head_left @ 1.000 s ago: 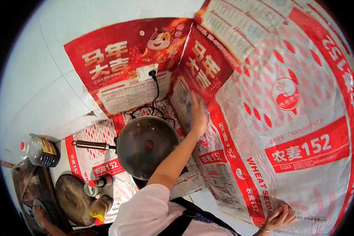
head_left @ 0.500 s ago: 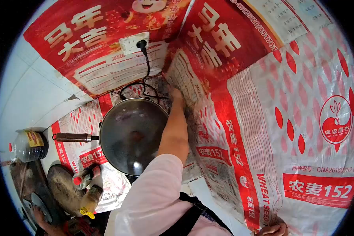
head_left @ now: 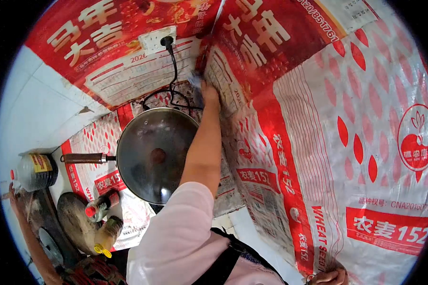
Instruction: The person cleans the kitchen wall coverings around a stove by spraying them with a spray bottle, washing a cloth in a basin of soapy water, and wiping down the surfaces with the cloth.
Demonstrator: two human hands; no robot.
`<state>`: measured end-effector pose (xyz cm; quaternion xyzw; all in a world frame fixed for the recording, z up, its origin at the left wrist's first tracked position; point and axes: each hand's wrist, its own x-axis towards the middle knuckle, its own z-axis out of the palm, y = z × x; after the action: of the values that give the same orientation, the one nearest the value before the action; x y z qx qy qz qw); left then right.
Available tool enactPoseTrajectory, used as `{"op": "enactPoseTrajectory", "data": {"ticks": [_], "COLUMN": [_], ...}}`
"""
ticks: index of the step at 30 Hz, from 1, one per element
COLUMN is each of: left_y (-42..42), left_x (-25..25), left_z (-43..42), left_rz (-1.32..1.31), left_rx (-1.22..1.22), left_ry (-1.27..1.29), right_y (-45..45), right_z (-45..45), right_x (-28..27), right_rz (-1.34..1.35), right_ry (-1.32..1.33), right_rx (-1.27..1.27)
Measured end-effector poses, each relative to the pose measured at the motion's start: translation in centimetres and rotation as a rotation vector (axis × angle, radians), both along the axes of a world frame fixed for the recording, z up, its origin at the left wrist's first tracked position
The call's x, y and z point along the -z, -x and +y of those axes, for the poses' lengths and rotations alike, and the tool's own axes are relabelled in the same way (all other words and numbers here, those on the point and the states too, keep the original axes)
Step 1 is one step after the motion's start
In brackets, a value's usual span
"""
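Right grip [head_left: 330, 277] cut off below

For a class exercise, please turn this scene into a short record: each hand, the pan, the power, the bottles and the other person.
Left hand: at the wall corner, holding a blurred cloth
Right hand: at the printed sheet, low in view; grip unclear
Lidded pan: handle pointing to picture left
Power: black plug in the wall socket
Bottles: red-capped bottle and yellow-capped bottle by a round board; big jug farther left
Other person: hand near the jug; contact unclear
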<state>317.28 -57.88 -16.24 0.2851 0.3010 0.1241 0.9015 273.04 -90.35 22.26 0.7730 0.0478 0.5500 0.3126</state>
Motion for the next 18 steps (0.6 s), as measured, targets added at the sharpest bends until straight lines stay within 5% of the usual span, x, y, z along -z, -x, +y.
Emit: {"op": "enactPoseTrajectory", "data": {"ticks": [2,4,6,10,12,16,18], "left_y": [2.3,0.8,-1.4,7.4,17.0,31.4,37.0], "left_x": [0.8,8.9,14.7,2.5,-11.5,-20.3,-21.8], "left_z": [-2.2,-3.4,-7.5,-7.7,-8.3,-10.1,-11.0], "left_rz": [0.078,0.211,-0.291,-0.005,0.074,-0.187,-0.281], "left_rx": [0.071,0.051,-0.054,0.025,-0.216,0.061,0.210], "left_ry": [0.083,0.296,0.711,0.180,-0.349,-0.381,-0.203], "right_y": [0.0,0.1,1.6,2.6,2.7,3.7,3.3], "right_z": [0.2,0.3,-0.9,-2.4,-0.5,-0.8,3.0], "right_x": [0.0,0.0,0.2,0.2,-0.9,1.7,2.8], "right_rz": [0.001,0.025,0.121,0.281,0.358,0.447,0.779], "right_ry": [-0.015,-0.050,-0.068,-0.150,-0.225,-0.715,-0.760], "right_rx": [-0.013,-0.038,-0.061,-0.134,-0.154,-0.692,-0.623]}}
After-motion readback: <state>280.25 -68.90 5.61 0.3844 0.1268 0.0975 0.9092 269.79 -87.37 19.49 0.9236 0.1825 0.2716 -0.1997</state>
